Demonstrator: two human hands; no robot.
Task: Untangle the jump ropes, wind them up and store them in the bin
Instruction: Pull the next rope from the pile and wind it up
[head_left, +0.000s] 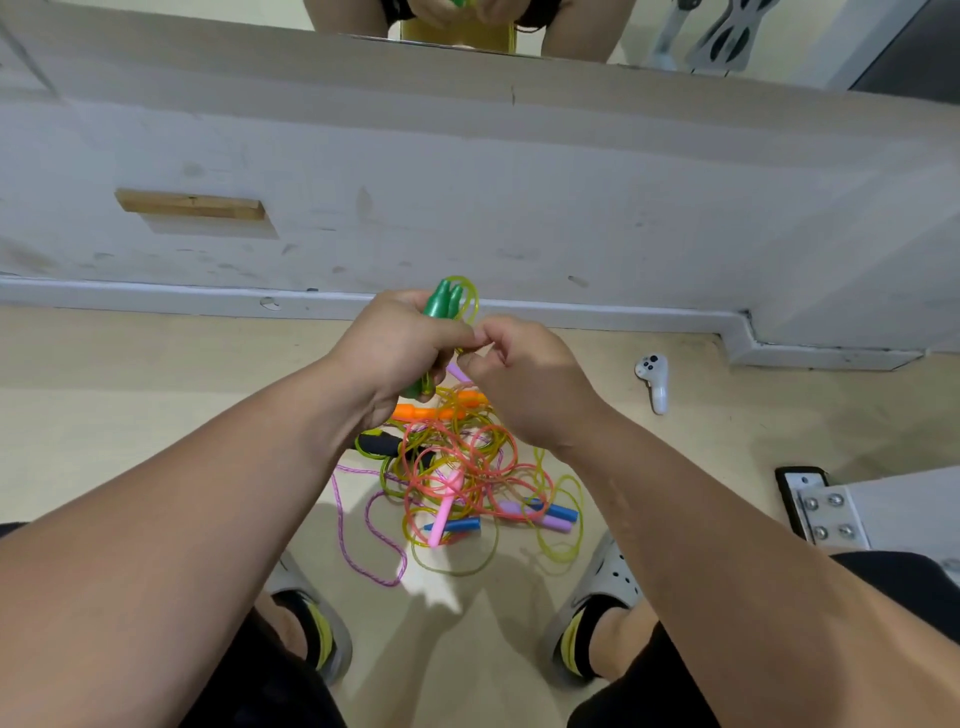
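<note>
White controller (653, 382) lying on the beige floor (130, 374) near the baseboard (156, 296). Little wood strip (190, 204) stuck on the scuffed wall (519, 182). Bolted metal bracket (826, 512) far right, mirror (779, 31) up top, gray clogs (608, 582) below.

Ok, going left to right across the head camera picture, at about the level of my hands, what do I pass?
Wooden block on the wall → left hand holding the green handles → right hand pinching the yellow rope → white controller on the floor → bolted metal plate.
</note>
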